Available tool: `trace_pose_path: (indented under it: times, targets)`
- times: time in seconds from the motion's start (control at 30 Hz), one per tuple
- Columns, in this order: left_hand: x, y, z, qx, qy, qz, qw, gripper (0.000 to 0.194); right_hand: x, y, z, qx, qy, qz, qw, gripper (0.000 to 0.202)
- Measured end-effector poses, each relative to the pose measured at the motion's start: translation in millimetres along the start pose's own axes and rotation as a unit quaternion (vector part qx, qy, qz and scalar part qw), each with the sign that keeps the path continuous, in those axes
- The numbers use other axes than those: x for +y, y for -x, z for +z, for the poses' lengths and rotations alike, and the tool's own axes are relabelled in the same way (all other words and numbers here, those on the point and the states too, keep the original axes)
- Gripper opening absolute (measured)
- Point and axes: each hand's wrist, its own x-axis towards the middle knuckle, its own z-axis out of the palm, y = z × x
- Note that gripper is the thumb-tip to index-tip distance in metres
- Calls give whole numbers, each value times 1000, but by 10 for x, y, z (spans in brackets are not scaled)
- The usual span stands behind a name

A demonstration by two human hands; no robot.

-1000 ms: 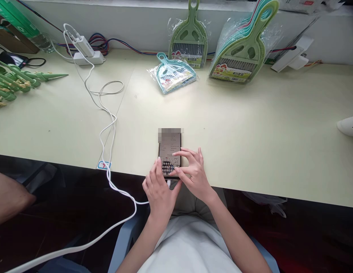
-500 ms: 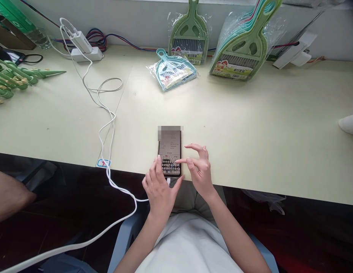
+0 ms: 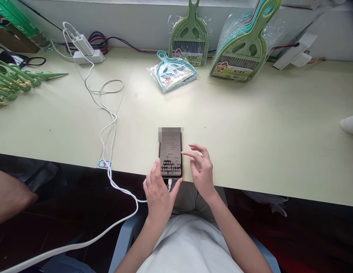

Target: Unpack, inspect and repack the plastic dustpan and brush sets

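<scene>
A smartphone (image 3: pixel 171 151) lies at the table's front edge with an on-screen keyboard lit in its lower half. A white charging plug (image 3: pixel 170 183) sits in its bottom end. My left hand (image 3: pixel 159 189) grips the phone's lower part, fingers along its left side and thumb at the bottom right corner. To the right of the phone, my right hand (image 3: pixel 203 170) is held with fingers apart and nothing in it. Its index fingertip is at the screen's right edge; whether it touches I cannot tell.
A white cable (image 3: pixel 113 117) runs across the table (image 3: pixel 264 132) from a power strip (image 3: pixel 89 57). Wrapped dustpan-and-brush sets (image 3: pixel 176 74) stand and lie at the back. Green plastic pieces (image 3: pixel 14 81) are at left, a white object (image 3: pixel 349 124) at far right. Another person's limb (image 3: pixel 14 197) shows lower left.
My right hand has drawn back a little to the right, its index finger leaving the keyboard area for the phone's right edge. My left hand stays on the phone.
</scene>
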Motion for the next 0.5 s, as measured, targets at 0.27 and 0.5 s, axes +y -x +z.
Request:
trace_pose_path:
  times: [0.27, 0.5]
  targets:
    - [25, 2, 1, 0, -13, -2, 1000, 80, -7, -1, 7, -3, -13, 2, 1000, 39]
    - [-10, 100, 76, 53, 29, -10, 998, 80, -26, -13, -4, 10, -41, 19, 999, 32]
